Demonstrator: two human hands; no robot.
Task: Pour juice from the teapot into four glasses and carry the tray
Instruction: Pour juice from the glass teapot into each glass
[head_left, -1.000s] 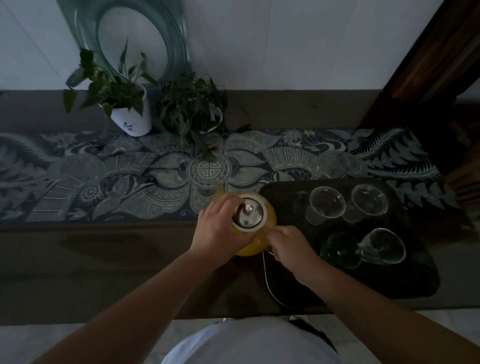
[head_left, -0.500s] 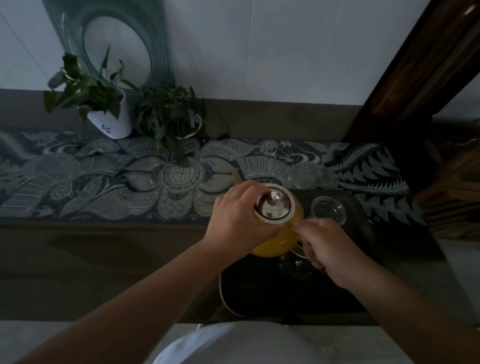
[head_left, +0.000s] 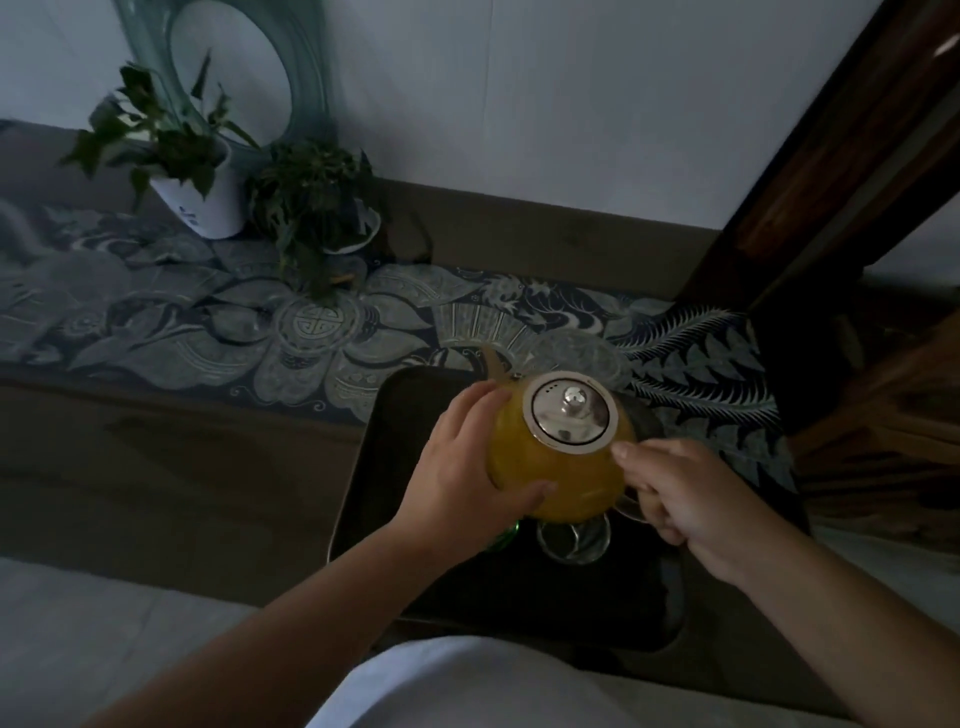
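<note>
Dim table edge bears the tray (head_left: 363, 467); both hands' grip holds the teapot (head_left: 561, 467) above it.

free: tray (head_left: 374, 467) left half | blocked: teapot (head_left: 561, 467) over glasses (head_left: 574, 540)

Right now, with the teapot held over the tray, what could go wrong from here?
1. The teapot looks nearly full of juice and hides most of the glasses under it; only one clear glass and a green edge show, so a pour could miss.
2. The lid has no finger on it; a steep tilt might let it slip.
3. The left hand only cups the smooth body while the right hand grips the handle.
</note>
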